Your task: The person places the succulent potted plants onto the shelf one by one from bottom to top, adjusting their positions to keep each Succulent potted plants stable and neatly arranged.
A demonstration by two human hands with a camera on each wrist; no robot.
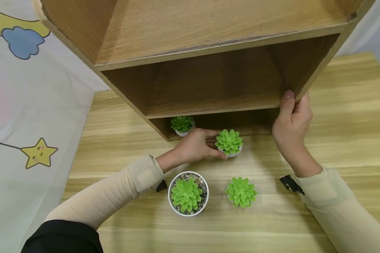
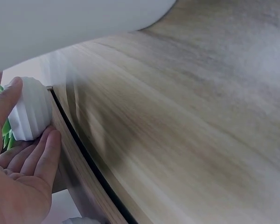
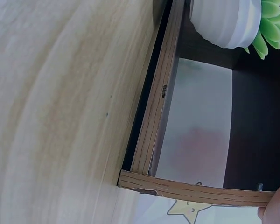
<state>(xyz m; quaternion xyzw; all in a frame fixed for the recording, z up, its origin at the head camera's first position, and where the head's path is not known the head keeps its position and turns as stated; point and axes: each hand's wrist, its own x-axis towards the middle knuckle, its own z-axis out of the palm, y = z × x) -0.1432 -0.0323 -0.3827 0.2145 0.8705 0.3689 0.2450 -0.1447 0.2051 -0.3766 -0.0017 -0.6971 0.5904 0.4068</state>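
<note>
Left hand [image 1: 194, 146] — gripping ribbed white pot [image 2: 33, 109], leafy green plant [image 1: 229, 141], at lowest opening of wooden shelf [image 1: 221, 24]; right hand [image 1: 291, 130] — gripping shelf's side edge. Before shelf: round pebble-filled pot [image 1: 169, 194].

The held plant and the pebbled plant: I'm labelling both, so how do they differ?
The left hand grips the held plant; the pebbled plant stands on the table. The held plant's pot looks narrower than the pebbled plant's pot. Both are green, in white pots.
</note>
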